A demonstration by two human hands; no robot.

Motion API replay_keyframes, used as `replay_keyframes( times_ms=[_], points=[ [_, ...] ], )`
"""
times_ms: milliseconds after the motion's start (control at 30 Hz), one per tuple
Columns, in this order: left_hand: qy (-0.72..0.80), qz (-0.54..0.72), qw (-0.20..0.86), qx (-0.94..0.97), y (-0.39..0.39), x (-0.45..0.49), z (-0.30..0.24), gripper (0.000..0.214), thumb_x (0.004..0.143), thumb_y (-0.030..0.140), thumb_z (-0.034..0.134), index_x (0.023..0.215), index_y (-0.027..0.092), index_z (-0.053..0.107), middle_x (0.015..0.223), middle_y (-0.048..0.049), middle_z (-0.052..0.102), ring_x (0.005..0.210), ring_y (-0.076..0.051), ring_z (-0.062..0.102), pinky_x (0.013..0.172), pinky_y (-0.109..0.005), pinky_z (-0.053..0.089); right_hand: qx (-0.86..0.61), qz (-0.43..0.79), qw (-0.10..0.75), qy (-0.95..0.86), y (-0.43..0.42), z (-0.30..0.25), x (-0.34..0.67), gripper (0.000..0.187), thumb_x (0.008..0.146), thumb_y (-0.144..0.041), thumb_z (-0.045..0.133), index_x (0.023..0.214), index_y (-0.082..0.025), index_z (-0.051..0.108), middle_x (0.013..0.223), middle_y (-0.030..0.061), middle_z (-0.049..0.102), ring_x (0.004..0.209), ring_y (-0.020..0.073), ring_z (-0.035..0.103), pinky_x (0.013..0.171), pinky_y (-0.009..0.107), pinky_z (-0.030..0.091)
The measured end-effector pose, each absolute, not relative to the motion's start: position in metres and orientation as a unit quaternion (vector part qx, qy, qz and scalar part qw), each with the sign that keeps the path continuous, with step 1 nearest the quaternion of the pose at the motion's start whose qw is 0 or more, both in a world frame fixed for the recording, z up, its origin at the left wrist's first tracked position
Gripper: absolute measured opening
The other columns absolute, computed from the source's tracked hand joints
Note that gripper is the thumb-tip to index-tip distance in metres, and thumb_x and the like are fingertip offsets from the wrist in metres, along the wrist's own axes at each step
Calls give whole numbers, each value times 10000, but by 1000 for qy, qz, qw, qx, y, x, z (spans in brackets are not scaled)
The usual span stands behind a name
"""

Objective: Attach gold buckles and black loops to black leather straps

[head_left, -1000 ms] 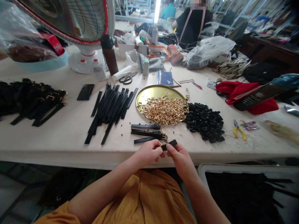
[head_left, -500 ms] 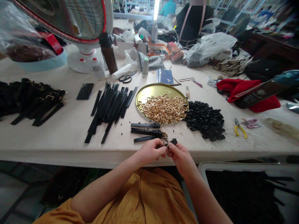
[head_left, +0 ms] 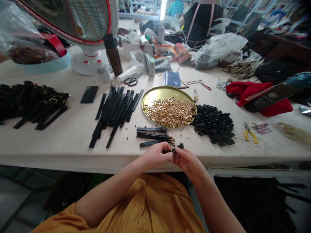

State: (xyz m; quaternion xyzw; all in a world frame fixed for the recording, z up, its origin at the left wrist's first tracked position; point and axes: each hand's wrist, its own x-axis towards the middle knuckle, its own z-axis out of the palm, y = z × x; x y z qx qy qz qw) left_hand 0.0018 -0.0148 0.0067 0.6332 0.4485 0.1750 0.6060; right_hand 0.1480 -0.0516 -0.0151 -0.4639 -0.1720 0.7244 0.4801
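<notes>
Both hands meet at the near edge of the table (head_left: 60, 142). The left hand (head_left: 155, 156) and right hand (head_left: 188, 160) pinch a short black strap (head_left: 180, 146) between closed fingertips. A gold tray (head_left: 155, 95) of buckles (head_left: 170, 113) lies at twelve o'clock.

I see a short black strap (head_left: 180, 146) pinched between the fingertips of my left hand (head_left: 156, 156) and right hand (head_left: 189, 160), just over the table's (head_left: 73, 142) near edge. Its free end pokes out, tilted. A small gold clip (head_left: 173, 149) sits on it, mostly hidden.
</notes>
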Motion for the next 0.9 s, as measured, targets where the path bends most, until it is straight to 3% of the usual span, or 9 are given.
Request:
replay_keyframes(
  times_ms=[233, 467, 733, 800, 900],
  points=[
    [435, 178, 646, 601, -18, -1, 2, 198, 725, 339, 512, 769, 146, 514, 657, 17, 553, 485, -66, 458, 442, -179, 361, -469, 711, 470, -232, -53, -20, 146, 220, 665, -367, 678, 686, -162, 601, 603, -19, 567, 547, 99, 487, 561, 252, 375],
    [443, 201, 677, 552, -20, 2, -5, 184, 716, 331, 519, 717, 155, 466, 642, 14, 574, 440, -56, 449, 419, -180, 361, -587, 524, 486, -382, -59, -25, 141, 241, 682, -392, 656, 677, -174, 553, 562, -48, 497, 565, 102, 437, 559, 239, 337],
    [460, 181, 668, 556, -21, 2, -1, 125, 699, 282, 481, 690, 159, 463, 574, 37, 534, 436, -54, 421, 409, -160, 352, -496, 673, 450, -315, -59, -24, 145, 276, 697, -440, 615, 705, -171, 552, 606, -14, 549, 543, 108, 470, 542, 248, 365],
    [474, 184, 651, 564, -23, 3, 0, 125, 704, 287, 472, 690, 163, 460, 571, 37, 529, 442, -61, 416, 412, -168, 350, -532, 610, 459, -365, -62, -23, 142, 256, 723, -430, 586, 714, -177, 547, 611, -11, 550, 553, 117, 481, 554, 257, 380],
    [506, 196, 586, 602, -27, 5, 3, 113, 714, 273, 456, 674, 168, 467, 565, 37, 519, 462, -73, 418, 424, -177, 326, -631, 385, 463, -489, -65, -23, 137, 202, 748, -385, 562, 745, -183, 556, 661, 11, 570, 626, 149, 511, 613, 285, 399]
  ],
)
